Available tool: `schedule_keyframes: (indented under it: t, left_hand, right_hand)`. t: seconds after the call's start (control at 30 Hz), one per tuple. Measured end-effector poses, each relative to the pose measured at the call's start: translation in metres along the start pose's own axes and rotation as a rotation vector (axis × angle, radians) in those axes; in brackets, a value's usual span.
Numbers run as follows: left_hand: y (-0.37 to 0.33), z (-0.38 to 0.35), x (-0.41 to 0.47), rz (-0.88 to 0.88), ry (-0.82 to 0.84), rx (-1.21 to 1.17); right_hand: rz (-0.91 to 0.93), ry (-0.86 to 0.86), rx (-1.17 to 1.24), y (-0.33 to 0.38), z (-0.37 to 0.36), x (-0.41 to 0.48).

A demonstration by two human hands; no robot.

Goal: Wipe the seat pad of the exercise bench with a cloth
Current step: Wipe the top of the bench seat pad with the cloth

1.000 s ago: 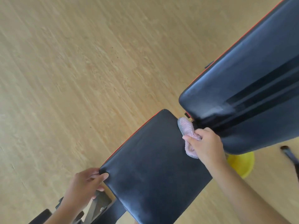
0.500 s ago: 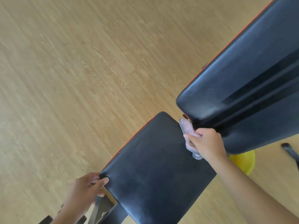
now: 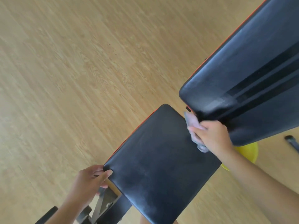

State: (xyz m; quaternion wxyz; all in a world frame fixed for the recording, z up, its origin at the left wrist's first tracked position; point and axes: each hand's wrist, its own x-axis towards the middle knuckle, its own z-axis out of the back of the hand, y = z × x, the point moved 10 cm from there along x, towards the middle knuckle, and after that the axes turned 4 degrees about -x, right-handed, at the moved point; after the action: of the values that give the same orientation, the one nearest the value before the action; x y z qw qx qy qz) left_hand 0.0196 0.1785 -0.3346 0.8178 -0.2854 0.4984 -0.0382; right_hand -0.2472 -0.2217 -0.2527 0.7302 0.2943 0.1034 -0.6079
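Note:
The black seat pad (image 3: pixel 158 159) with a red side trim fills the lower middle of the view. My right hand (image 3: pixel 213 136) presses a pinkish mesh cloth (image 3: pixel 193 122) onto the pad's far right edge, by the gap under the backrest. Part of the cloth is hidden under my fingers. My left hand (image 3: pixel 90 180) grips the pad's near left corner, thumb on top and fingers underneath.
The raised black backrest pad (image 3: pixel 242 75) overhangs the upper right. The bench's metal frame and bracket (image 3: pixel 103 206) show below the seat. A yellow round object (image 3: pixel 247 151) lies on the wooden floor (image 3: pixel 72 78) under the bench, and a dark bar end (image 3: pixel 291 141) at the right edge.
My right hand has slid the cloth a little toward the right along the seat's far edge. The left hand keeps its grip on the corner.

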Motion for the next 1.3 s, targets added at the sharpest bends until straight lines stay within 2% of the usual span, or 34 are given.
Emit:
schedule_keyframes:
  t: [0.1,0.27,0.33,0.4,0.47,0.53,0.63,0.77,0.83,0.93,1.03,1.13,1.2,1.23,1.3]
  left_hand:
    - [-0.002,0.001,0.001,-0.006,0.005,0.008]
    - [0.001,0.003,0.003,-0.003,0.004,-0.005]
    - [0.001,0.004,0.004,-0.004,-0.005,-0.01]
    - [0.0,0.003,0.005,-0.01,-0.002,-0.007]
    - [0.0,0.004,0.005,-0.016,-0.001,-0.006]
    - [0.0,0.004,0.006,-0.027,0.007,0.003]
    - [-0.001,0.005,0.008,-0.046,0.023,0.02]
    - [0.001,0.005,0.008,-0.049,0.029,0.006]
    - [0.001,0.006,0.007,-0.05,0.025,0.001]
    - [-0.002,0.006,0.006,-0.058,0.031,0.021]
    - [-0.004,0.006,0.004,-0.052,0.041,0.019]
    - [-0.007,0.004,0.002,-0.049,0.052,0.017]
    - [-0.009,0.003,0.0,-0.049,0.057,0.021]
    - [-0.01,0.003,0.0,-0.048,0.058,0.023]
    - [-0.011,0.003,-0.002,-0.046,0.061,0.017]
  right_hand:
    - [-0.08,0.024,0.009,-0.059,0.016,-0.023]
    - [-0.382,-0.106,0.315,-0.102,0.002,-0.079]
    - [-0.562,-0.173,0.432,-0.118,-0.02,-0.115]
    - [-0.782,-0.106,0.526,-0.124,-0.061,-0.16]
    - [-0.864,-0.063,0.582,-0.12,-0.1,-0.196]
    - [-0.878,-0.01,0.613,-0.115,-0.116,-0.214]
    - [-0.874,0.047,0.552,-0.126,-0.096,-0.182]
    - [-0.787,-0.135,0.719,-0.141,-0.047,-0.131]
    - [-0.771,-0.129,0.739,-0.137,-0.062,-0.144]
    - [-0.889,-0.093,0.666,-0.129,-0.115,-0.206]
    - [-0.885,0.065,0.681,-0.108,-0.165,-0.263]
    - [-0.87,0.151,0.539,-0.112,-0.166,-0.267]
    - [-0.843,0.087,0.491,-0.122,-0.134,-0.226]
    - [-0.846,-0.005,0.526,-0.13,-0.111,-0.201]
    - [-0.824,-0.201,0.749,-0.138,-0.069,-0.163]
